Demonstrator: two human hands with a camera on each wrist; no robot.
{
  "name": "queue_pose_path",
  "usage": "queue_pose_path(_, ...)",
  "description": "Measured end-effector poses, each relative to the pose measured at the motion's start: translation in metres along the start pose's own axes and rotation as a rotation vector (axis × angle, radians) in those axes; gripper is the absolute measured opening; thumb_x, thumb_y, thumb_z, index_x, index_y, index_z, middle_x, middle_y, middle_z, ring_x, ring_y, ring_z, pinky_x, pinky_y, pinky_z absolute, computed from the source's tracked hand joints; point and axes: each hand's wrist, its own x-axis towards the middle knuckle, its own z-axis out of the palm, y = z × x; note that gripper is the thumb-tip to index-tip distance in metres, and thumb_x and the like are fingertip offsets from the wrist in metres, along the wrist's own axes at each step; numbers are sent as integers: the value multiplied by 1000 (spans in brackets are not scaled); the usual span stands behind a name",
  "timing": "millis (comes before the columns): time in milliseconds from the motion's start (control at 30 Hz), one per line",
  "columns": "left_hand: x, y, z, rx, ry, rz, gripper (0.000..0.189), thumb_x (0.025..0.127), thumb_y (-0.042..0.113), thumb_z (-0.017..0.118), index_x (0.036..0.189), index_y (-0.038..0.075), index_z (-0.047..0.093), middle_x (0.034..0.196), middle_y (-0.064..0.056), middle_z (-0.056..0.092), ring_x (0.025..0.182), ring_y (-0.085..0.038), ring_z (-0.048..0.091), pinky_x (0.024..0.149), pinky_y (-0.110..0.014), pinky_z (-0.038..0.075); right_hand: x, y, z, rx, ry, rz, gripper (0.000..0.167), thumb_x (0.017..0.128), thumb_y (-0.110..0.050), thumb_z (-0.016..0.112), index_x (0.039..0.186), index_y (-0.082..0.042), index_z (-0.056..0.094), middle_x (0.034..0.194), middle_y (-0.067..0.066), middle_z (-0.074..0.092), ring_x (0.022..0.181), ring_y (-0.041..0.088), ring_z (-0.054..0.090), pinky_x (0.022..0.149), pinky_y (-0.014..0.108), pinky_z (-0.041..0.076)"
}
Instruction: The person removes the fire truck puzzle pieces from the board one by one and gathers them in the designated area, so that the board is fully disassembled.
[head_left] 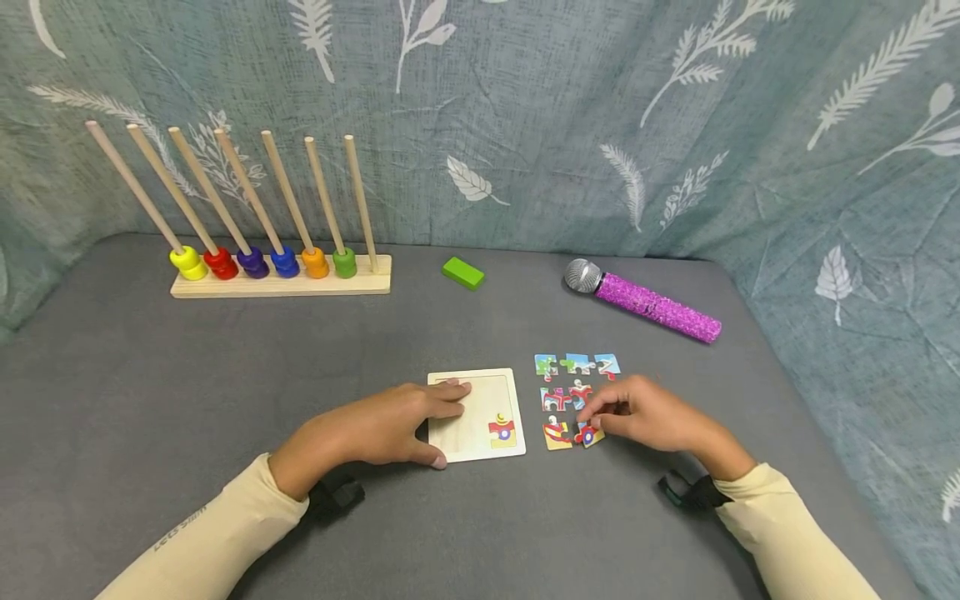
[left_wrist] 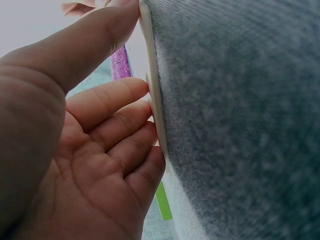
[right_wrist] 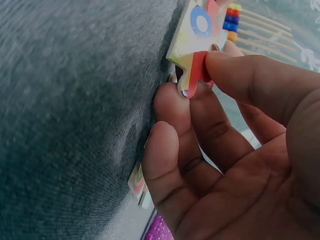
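A square wooden puzzle tray [head_left: 480,408] lies flat on the table, with one puzzle piece [head_left: 502,432] in its lower right corner. My left hand [head_left: 386,425] rests on the tray's left side, fingers spread over it and thumb at the near edge. In the left wrist view, the fingertips [left_wrist: 137,87] press on the thin board. My right hand [head_left: 648,414] pinches a puzzle piece with a blue wheel [right_wrist: 192,50] between thumb and fingers, tilted above the table. Several loose pieces [head_left: 555,400] lie in rows between the tray and my right hand.
Behind stands a wooden peg rack [head_left: 281,286] with coloured rings on most of its upright pegs. A green block [head_left: 463,272] lies back centre, and a glittery purple microphone [head_left: 660,312] lies back right. Patterned cloth [head_left: 525,125] hangs behind the grey table [head_left: 480,533].
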Motion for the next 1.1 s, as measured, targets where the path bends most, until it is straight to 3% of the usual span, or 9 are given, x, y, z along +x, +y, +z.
queue_pose_path(333, 1, -2, 2, 17, 23, 25, 59, 83, 19, 79, 131, -7, 57, 149, -19, 39, 138, -33, 36, 105, -46, 37, -2, 2, -2, -32, -5, 40, 20, 89, 6, 62, 97, -7, 74, 90, -3, 69, 77, 9, 59, 68, 25, 50)
queue_pose_path(733, 1, -1, 2, 6, 14, 10, 59, 83, 20, 78, 132, -6, 57, 150, -19, 39, 139, -32, 35, 105, -47, 36, -1, 2, -2, -81, 10, 50, 20, 88, 6, 62, 97, -9, 73, 91, -4, 67, 76, 8, 59, 67, 24, 49)
queue_pose_path(1100, 0, -1, 2, 14, 28, 22, 58, 83, 18, 79, 130, -6, 58, 148, -20, 40, 138, -33, 36, 105, -46, 37, -1, -1, -10, -56, 44, 80, 16, 89, 4, 65, 100, -4, 73, 91, 1, 69, 76, 12, 62, 67, 26, 51)
